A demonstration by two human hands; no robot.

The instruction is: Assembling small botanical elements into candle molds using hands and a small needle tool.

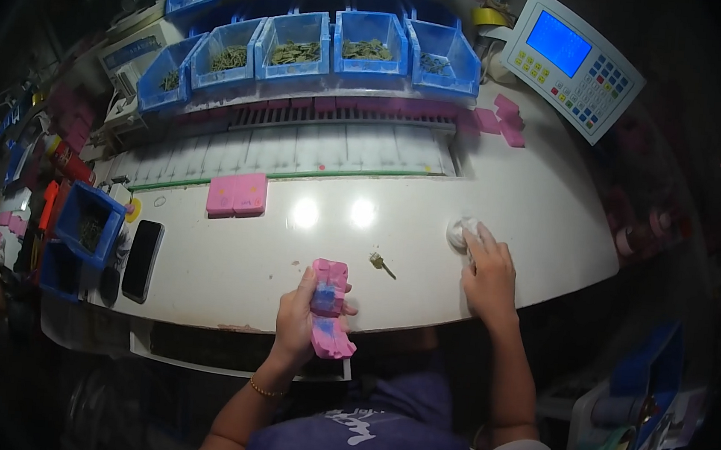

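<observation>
The hands are apart: the left hand is closed around a pink block at the near edge of the white table, its blue-stained faces turned up, seemingly to keep them exposed. The right hand has its fingers on a white bundle; whether they clamp it cannot be told. A small greenish piece lies between, apparently kept within reach.

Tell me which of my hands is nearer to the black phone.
Left. Your left hand is right of the black phone, holding a pink piece; your right hand is farther right, fingers on a white bundle.
</observation>
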